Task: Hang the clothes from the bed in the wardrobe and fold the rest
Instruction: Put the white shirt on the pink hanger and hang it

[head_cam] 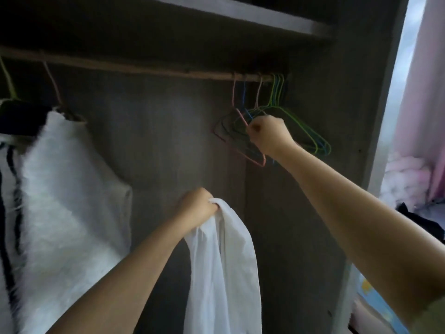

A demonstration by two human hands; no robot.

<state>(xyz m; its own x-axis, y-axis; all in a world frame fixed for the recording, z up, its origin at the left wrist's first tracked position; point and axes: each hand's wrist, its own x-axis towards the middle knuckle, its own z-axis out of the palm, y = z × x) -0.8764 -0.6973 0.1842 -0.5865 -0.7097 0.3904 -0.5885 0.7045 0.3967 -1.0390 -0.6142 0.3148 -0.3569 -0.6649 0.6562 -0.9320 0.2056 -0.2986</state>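
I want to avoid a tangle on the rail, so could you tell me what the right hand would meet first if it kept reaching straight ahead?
The right hand is already among the bunched empty wire hangers; beyond them probably the wardrobe's back panel, though depth is unclear.

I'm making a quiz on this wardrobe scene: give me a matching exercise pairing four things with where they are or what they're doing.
Things:
1. left hand
2. right hand
3. fluffy white garment
4. green hangers

States:
A. hangs at the rod's left side
B. grips a white cloth
C. empty, bunched at the rod's right end
D. pinches a hanger in the bunch

Pairs: 1-B, 2-D, 3-A, 4-C
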